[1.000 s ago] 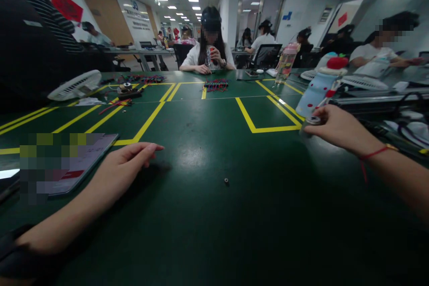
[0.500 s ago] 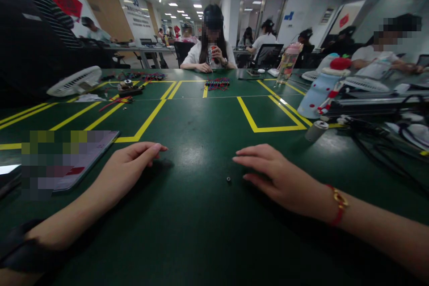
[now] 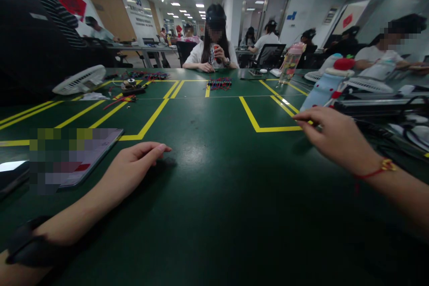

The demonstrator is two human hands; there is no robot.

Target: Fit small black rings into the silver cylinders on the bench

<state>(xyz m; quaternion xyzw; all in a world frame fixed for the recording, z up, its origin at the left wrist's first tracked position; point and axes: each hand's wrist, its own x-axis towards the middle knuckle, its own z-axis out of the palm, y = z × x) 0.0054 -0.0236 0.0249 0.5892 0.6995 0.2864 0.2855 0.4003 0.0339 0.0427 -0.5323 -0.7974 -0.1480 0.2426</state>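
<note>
My left hand (image 3: 140, 161) rests low over the green table (image 3: 201, 205), fingers curled in and the thumb lying against them. Nothing shows in that hand. On the right, my right hand (image 3: 331, 136) is raised above the tabletop with thumb and fingers drawn together in a pinch. What it pinches, if anything, is hidden by the fingers. Just behind it stands a light-blue bottle (image 3: 317, 94) with a red top, its lower part covered by the hand. A tablet-like device (image 3: 90, 170), partly blurred out, lies left of my left hand.
Yellow tape (image 3: 250, 114) marks areas on the table. Bundled wires (image 3: 219, 84) lie toward the far side, and a white fan (image 3: 80, 80) at far left. A clear bottle (image 3: 291, 65) and black cables (image 3: 395, 147) are on the right. A person (image 3: 214, 49) sits opposite, holding a can.
My right hand has moved right and forward, its fingers closing together. The small ring-shaped part near it no longer shows on the table, and the silver can is now hidden. My left hand stays put.
</note>
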